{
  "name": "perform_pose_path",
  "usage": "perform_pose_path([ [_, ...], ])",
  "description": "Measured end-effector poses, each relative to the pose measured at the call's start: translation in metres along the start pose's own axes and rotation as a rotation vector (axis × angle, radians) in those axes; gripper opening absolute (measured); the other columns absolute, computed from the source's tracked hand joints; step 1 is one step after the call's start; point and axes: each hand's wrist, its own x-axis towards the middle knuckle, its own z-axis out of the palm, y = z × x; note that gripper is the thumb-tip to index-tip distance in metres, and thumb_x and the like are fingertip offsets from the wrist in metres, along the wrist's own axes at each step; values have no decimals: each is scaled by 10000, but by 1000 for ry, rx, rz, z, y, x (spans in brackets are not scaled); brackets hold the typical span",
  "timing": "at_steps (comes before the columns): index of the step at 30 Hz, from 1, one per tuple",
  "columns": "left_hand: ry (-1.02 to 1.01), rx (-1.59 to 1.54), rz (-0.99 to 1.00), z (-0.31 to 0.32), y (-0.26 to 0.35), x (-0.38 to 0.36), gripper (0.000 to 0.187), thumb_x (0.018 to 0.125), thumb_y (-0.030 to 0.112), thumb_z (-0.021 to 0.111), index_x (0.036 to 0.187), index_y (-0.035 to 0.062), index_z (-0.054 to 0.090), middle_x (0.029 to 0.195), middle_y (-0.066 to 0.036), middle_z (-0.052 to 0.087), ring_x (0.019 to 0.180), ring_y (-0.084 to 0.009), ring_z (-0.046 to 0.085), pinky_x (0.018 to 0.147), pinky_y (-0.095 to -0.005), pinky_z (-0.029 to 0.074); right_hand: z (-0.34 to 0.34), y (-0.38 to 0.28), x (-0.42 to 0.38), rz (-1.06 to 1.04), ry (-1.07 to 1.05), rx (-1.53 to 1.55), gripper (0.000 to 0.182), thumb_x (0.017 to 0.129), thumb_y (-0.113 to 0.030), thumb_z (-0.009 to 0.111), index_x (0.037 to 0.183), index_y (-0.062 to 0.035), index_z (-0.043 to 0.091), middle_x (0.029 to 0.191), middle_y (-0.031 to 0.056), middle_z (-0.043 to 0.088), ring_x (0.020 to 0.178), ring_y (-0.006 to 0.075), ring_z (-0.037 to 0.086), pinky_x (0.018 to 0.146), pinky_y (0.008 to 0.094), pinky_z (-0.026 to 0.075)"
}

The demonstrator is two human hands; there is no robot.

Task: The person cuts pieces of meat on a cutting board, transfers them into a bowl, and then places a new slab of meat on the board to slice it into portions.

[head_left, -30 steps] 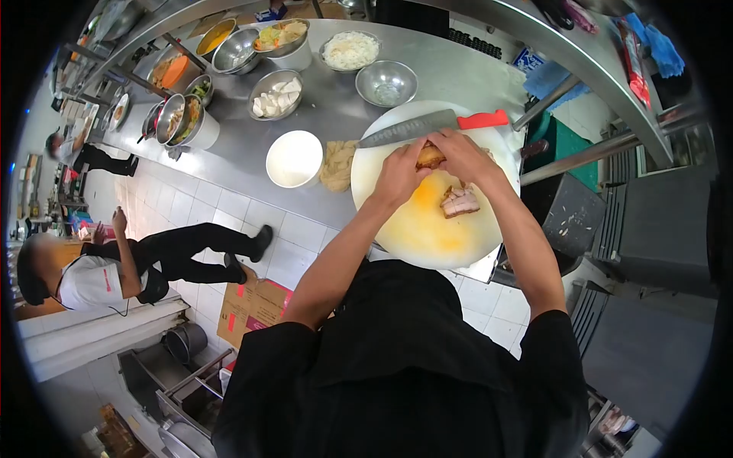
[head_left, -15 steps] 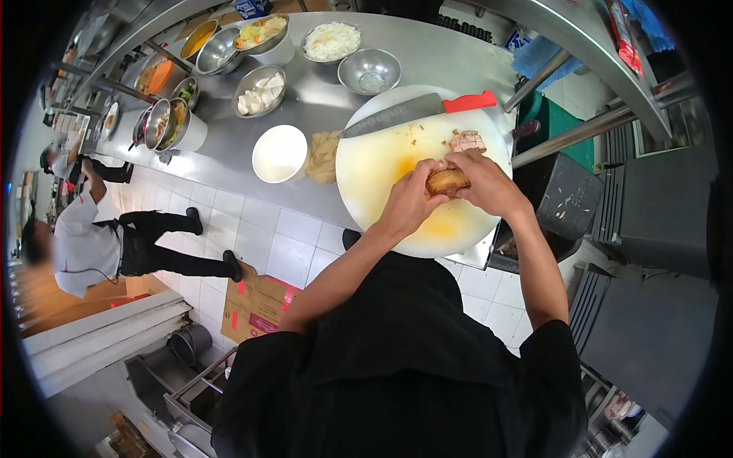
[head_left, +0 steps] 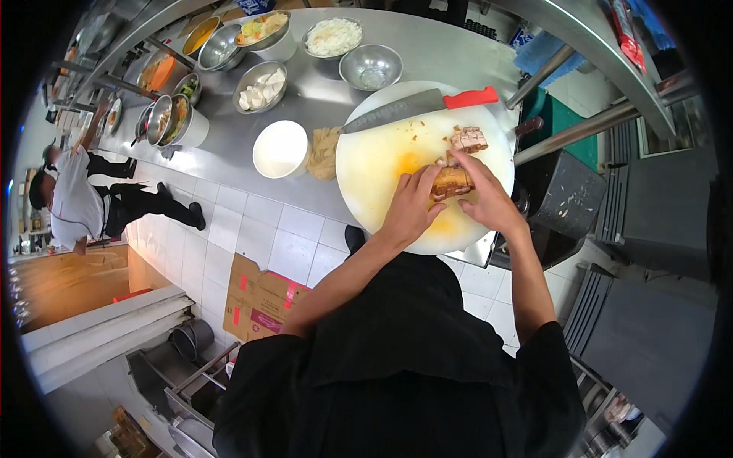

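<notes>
A browned piece of roast pork [head_left: 452, 183] rests on the round white cutting board [head_left: 366, 198], between my two hands. My left hand [head_left: 412, 200] curls round its left side, thumb at the near edge and fingers at the far edge. Around the right end, my right hand [head_left: 489, 197] has its thumb and fingers more loosely placed. Sliced pork [head_left: 468, 140] sits just beyond, with small crumbs about it. Across the board's far side lies a large knife [head_left: 397, 111] with a red handle, its blade pointing left.
A folded cloth [head_left: 324, 153] and a white tub [head_left: 280, 153] stand left of the board. Metal bowls, including an empty-looking one [head_left: 371, 69], line the steel counter [head_left: 427, 38]. A metal post [head_left: 542, 76] rises at right. Co-workers [head_left: 76, 191] stand at far left.
The pork has come down onto the board and my hands have loosened, showing more of it. My right hand's fingers have spread. The nearer co-worker has moved farther away, up the aisle.
</notes>
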Motion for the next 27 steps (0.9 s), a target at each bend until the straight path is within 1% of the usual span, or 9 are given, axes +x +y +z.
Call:
perform_pose_path([
  [4, -5, 23, 11, 6, -3, -2, 749, 767, 85, 820, 1404, 38, 430, 1264, -217, 588, 1099, -408, 570, 964, -455, 473, 18, 8, -1, -7, 69, -12, 851, 714, 115, 722, 1483, -81, 414, 1456, 184, 498, 1354, 376, 472, 1140, 407, 396],
  [6, 12, -4, -16, 12, -3, -1, 719, 791, 85, 801, 1405, 43, 432, 1255, -220, 589, 1082, -417, 575, 956, -466, 475, 22, 9, -2, 2, 126, 29, 787, 719, 133, 681, 1444, -78, 456, 1420, 189, 525, 1327, 383, 484, 1134, 423, 393],
  [9, 30, -38, 32, 14, -6, 4, 706, 800, 72, 795, 1405, 44, 432, 1252, -220, 590, 1076, -418, 583, 948, -468, 481, 18, 4, -3, 52, 118, 50, 775, 716, 142, 688, 1429, -71, 472, 1396, 191, 545, 1308, 382, 504, 1116, 426, 411],
  [12, 26, -96, 92, 5, -2, 18, 695, 803, 48, 763, 1406, 2, 420, 1278, -234, 575, 1083, -428, 562, 951, -487, 466, -2, -5, 4, -39, 174, 3, 788, 707, 147, 700, 1428, -72, 471, 1376, 186, 558, 1283, 387, 522, 1099, 432, 423],
  [16, 50, -149, 161, 2, 1, 63, 714, 801, 37, 770, 1418, 16, 410, 1281, -245, 571, 1084, -438, 566, 945, -496, 472, -45, -11, 30, -108, 190, -27, 815, 697, 163, 684, 1434, -104, 461, 1357, 188, 571, 1259, 406, 535, 1036, 435, 472],
  [20, 13, -292, 64, 11, -5, 104, 728, 813, 20, 771, 1424, 46, 376, 1269, -263, 577, 1150, -445, 568, 967, -491, 473, -64, 16, 61, -105, 172, -86, 798, 693, 163, 660, 1418, -99, 452, 1351, 185, 573, 1221, 419, 559, 1017, 437, 486],
  [22, -10, -313, 14, 14, -6, 108, 729, 819, 15, 769, 1422, 55, 361, 1261, -269, 581, 1167, -445, 574, 971, -484, 477, -65, 25, 69, -20, 65, -12, 785, 699, 154, 659, 1411, -102, 450, 1334, 186, 584, 1205, 410, 581, 1008, 430, 494],
  [24, -92, -356, -106, 18, -11, 109, 722, 820, 17, 776, 1400, 53, 348, 1244, -268, 592, 1160, -432, 600, 962, -470, 493, -62, 34, 72, 18, 40, 4, 781, 714, 147, 657, 1415, -117, 433, 1307, 182, 600, 1202, 391, 598, 1007, 418, 497],
  [27, -10, -430, -129, 29, -20, 105, 732, 812, 25, 789, 1390, 53, 342, 1238, -269, 594, 1132, -423, 622, 947, -462, 506, -58, 44, 72, 36, 13, 17, 811, 742, 135, 677, 1444, -143, 381, 1343, 164, 583, 1233, 346, 596, 1025, 404, 483],
])
